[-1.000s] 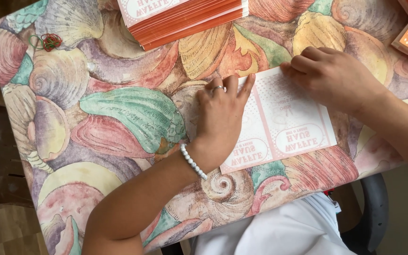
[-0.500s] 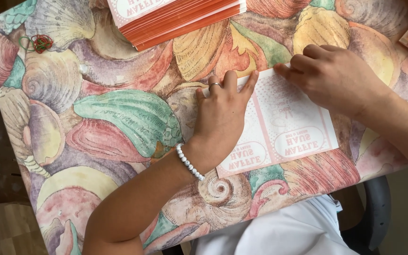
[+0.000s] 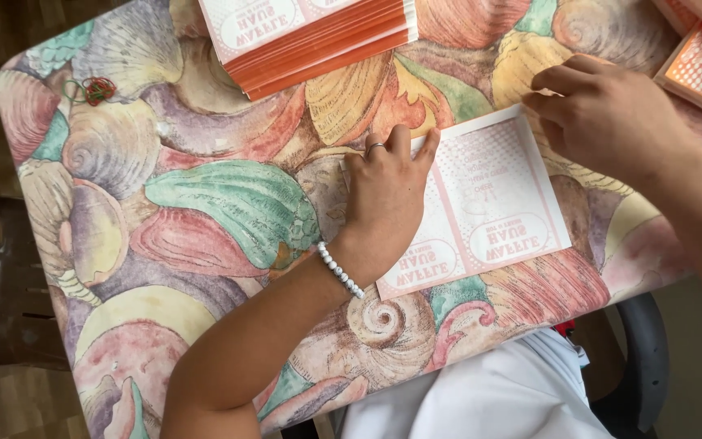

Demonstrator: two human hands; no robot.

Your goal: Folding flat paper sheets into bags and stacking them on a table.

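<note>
flatly, left hand [image 3: 387, 199] presses the paper sheet [image 3: 489, 203], fingers spread; right hand [image 3: 611, 118] fingers pinch its corner.

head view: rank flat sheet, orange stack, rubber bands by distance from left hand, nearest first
1. Flat sheet: pressed under the left hand, in front of the person.
2. Orange stack: at the far table edge, above the hand in the picture.
3. Rubber bands: near the far-left table corner, clearly the farthest.
</note>
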